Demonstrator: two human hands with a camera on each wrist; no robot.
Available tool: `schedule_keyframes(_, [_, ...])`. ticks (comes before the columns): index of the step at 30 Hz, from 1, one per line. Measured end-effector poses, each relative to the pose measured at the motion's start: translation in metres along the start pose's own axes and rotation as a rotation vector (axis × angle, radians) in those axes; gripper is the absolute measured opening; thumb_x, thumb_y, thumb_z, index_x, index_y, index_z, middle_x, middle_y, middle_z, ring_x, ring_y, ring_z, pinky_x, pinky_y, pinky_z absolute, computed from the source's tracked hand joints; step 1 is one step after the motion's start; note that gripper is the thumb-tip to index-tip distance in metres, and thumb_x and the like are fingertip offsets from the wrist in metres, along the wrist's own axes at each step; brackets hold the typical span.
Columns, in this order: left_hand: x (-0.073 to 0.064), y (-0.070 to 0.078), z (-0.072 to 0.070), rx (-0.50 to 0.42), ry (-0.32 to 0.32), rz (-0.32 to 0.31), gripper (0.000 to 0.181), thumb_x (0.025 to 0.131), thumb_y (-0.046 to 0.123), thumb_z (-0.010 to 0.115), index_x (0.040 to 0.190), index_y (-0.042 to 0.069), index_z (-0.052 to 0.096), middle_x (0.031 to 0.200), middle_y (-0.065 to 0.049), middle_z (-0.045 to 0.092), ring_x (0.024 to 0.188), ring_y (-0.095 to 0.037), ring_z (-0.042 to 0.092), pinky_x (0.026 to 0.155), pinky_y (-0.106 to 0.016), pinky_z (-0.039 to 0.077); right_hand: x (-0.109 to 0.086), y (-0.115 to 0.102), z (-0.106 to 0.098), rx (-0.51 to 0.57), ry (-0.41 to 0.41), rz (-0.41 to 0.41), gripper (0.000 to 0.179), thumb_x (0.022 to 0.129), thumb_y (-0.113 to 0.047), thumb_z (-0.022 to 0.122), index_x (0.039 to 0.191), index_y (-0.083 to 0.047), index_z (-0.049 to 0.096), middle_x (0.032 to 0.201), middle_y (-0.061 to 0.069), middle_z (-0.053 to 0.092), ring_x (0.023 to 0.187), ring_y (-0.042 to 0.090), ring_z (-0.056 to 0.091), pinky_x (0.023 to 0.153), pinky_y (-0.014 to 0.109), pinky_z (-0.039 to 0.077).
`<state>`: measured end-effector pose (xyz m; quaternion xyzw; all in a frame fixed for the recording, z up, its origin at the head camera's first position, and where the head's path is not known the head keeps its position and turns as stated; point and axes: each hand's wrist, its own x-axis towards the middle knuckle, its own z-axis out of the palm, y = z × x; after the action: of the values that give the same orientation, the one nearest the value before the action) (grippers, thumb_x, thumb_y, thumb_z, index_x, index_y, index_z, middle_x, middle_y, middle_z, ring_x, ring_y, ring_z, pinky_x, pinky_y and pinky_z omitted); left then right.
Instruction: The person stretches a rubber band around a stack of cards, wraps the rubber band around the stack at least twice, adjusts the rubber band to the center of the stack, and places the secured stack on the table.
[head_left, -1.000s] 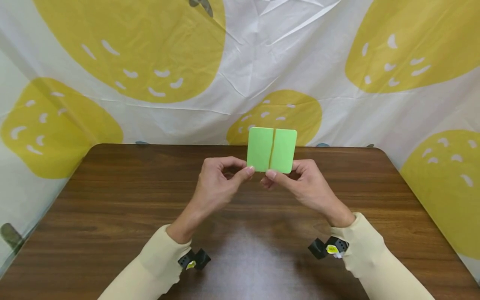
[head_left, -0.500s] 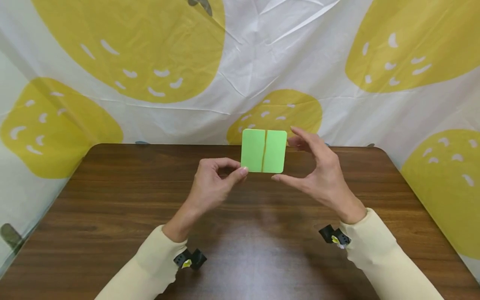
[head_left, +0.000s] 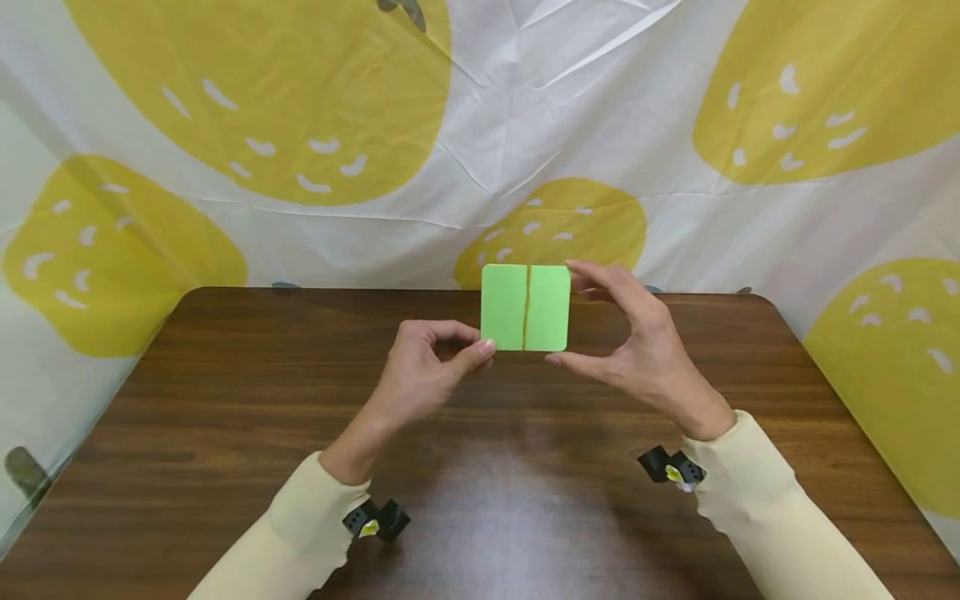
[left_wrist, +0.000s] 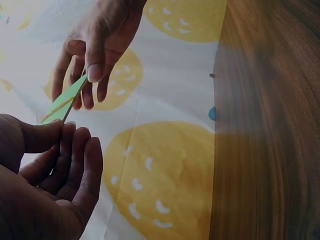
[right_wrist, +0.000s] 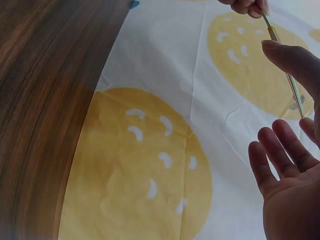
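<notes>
A thin green square card [head_left: 504,308], with a tan rubber band [head_left: 527,308] running top to bottom around its middle, is held upright above the table. My left hand [head_left: 423,367] pinches its lower left corner between thumb and fingers. My right hand [head_left: 652,342] is spread at the card's right side. Its index fingertip lies at the upper right corner and its thumb just under the lower right corner. In the left wrist view the card [left_wrist: 65,102] is seen at a slant between both hands. The right wrist view shows the card [right_wrist: 295,95] edge-on, beside the right thumb.
The brown wooden table [head_left: 225,467] lies beneath both hands. Behind it hangs a white cloth [head_left: 525,100] with large yellow fruit shapes. Small black cameras [head_left: 378,518] are strapped at the cuffs of the cream sleeves [head_left: 292,525].
My right hand let go of the card's lower edge and spread open, then came in to its right corners. The left hand and card shifted slightly left.
</notes>
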<state>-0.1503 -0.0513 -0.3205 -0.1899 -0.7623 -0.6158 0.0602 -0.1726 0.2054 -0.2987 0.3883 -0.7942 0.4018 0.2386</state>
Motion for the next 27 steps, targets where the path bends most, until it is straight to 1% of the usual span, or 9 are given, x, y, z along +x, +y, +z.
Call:
schedule_keyframes(7, [-0.001,0.001,-0.001,0.02,-0.038,0.003,0.009,0.09,0.007,0.077,0.088,-0.001,0.077,0.076,-0.005,0.072,0.067,-0.01,0.058,0.061,-0.023,0.047,0.0,-0.001,-0.003,-0.015,-0.013,0.009,0.096,0.055,0.004,0.098,0.14,-0.001,0.054,0.121,0.01,0.063,0.111,0.029,0.06,0.097,0.026,0.049])
schedule_keyframes(10, [-0.002,0.002,-0.002,0.064,-0.062,0.028,0.008,0.09,0.01,0.077,0.09,0.001,0.077,0.08,-0.002,0.071,0.067,-0.013,0.061,0.062,-0.026,0.051,-0.001,-0.002,-0.005,-0.038,-0.012,0.01,0.093,0.054,0.002,0.099,0.137,-0.002,0.056,0.123,0.008,0.063,0.111,0.029,0.06,0.097,0.026,0.048])
schedule_keyframes(12, [-0.002,0.003,-0.003,0.122,-0.073,0.075,0.012,0.088,0.012,0.08,0.094,0.003,0.076,0.084,-0.001,0.071,0.07,-0.015,0.065,0.065,-0.028,0.055,-0.002,-0.002,-0.006,-0.047,-0.009,0.002,0.093,0.053,0.0,0.099,0.136,-0.003,0.057,0.124,0.008,0.063,0.112,0.029,0.059,0.098,0.027,0.047])
schedule_keyframes(14, [-0.001,0.004,-0.006,0.219,-0.065,0.156,0.025,0.083,0.016,0.086,0.101,0.004,0.074,0.09,0.0,0.071,0.077,-0.017,0.067,0.072,-0.03,0.057,-0.002,-0.002,-0.006,-0.047,-0.008,-0.006,0.093,0.053,-0.001,0.099,0.136,-0.003,0.058,0.125,0.008,0.063,0.113,0.028,0.059,0.099,0.028,0.046])
schedule_keyframes(18, [0.004,0.007,-0.013,0.441,-0.023,0.322,0.073,0.07,0.028,0.096,0.129,0.006,0.061,0.107,-0.003,0.063,0.097,-0.019,0.062,0.086,-0.034,0.053,-0.003,-0.001,-0.005,-0.036,-0.011,-0.016,0.092,0.053,-0.004,0.1,0.135,-0.001,0.058,0.126,0.008,0.062,0.113,0.026,0.058,0.1,0.028,0.046])
schedule_keyframes(20, [0.008,0.009,-0.017,0.511,-0.021,0.378,0.091,0.066,0.031,0.098,0.14,0.007,0.053,0.115,-0.005,0.059,0.105,-0.02,0.058,0.091,-0.036,0.05,-0.004,-0.001,-0.004,-0.032,-0.013,-0.016,0.092,0.054,-0.004,0.1,0.135,0.0,0.058,0.126,0.008,0.062,0.113,0.025,0.057,0.099,0.028,0.046])
schedule_keyframes(21, [0.01,0.009,-0.019,0.532,-0.03,0.402,0.096,0.065,0.032,0.098,0.144,0.008,0.049,0.118,-0.006,0.057,0.109,-0.021,0.056,0.093,-0.037,0.049,-0.004,0.0,-0.004,-0.03,-0.014,-0.015,0.091,0.054,-0.005,0.1,0.135,0.0,0.058,0.125,0.007,0.063,0.113,0.024,0.057,0.099,0.028,0.046])
schedule_keyframes(23, [0.013,0.01,-0.022,0.555,-0.051,0.442,0.101,0.064,0.03,0.099,0.147,0.008,0.046,0.123,-0.007,0.056,0.114,-0.022,0.054,0.096,-0.04,0.047,-0.004,0.001,-0.003,-0.029,-0.015,-0.01,0.091,0.054,-0.005,0.1,0.135,-0.001,0.058,0.125,0.007,0.063,0.112,0.023,0.057,0.098,0.027,0.046])
schedule_keyframes(27, [0.018,0.008,-0.027,0.556,-0.092,0.482,0.099,0.063,0.026,0.099,0.146,0.006,0.047,0.123,-0.008,0.056,0.116,-0.023,0.053,0.101,-0.041,0.045,-0.006,0.003,-0.002,-0.018,-0.016,0.006,0.092,0.054,-0.007,0.1,0.136,-0.004,0.058,0.125,0.006,0.062,0.111,0.024,0.057,0.097,0.026,0.046])
